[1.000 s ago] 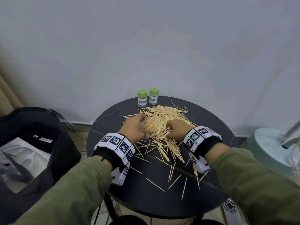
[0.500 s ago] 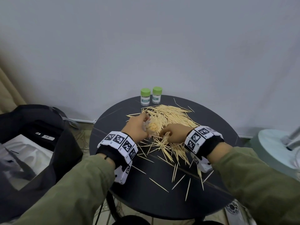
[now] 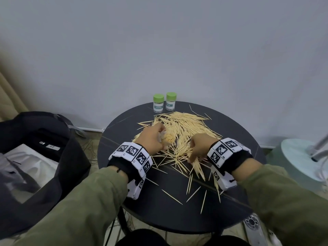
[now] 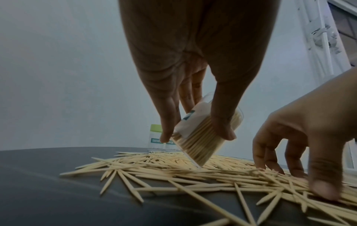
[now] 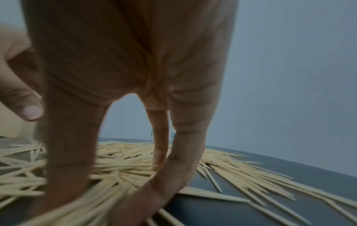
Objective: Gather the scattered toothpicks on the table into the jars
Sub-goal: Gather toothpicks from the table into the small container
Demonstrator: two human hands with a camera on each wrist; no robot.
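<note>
A heap of loose toothpicks (image 3: 186,125) covers the middle of the round black table (image 3: 177,213). My left hand (image 3: 154,137) grips an uncapped clear jar (image 4: 201,146) packed with toothpicks, tilted with its base resting on the pile (image 4: 146,166). My right hand (image 3: 200,146) is at the pile's near right edge, thumb and fingers closed round a bundle of toothpicks (image 3: 197,168). In the right wrist view, blurred sticks run between the thumb and fingers of the right hand (image 5: 96,203). Two jars with green lids (image 3: 158,103) (image 3: 171,101) stand at the back edge.
Single toothpicks (image 3: 172,197) lie scattered toward the near edge of the table. A black bag (image 3: 35,157) holding a white item sits on the floor to the left. A pale green round stand base (image 3: 298,157) is at the right. A grey wall runs close behind the table.
My right hand has pulled back from the middle of the pile toward the near right, drawing a bundle of toothpicks with it. The left hand keeps the jar in about the same place.
</note>
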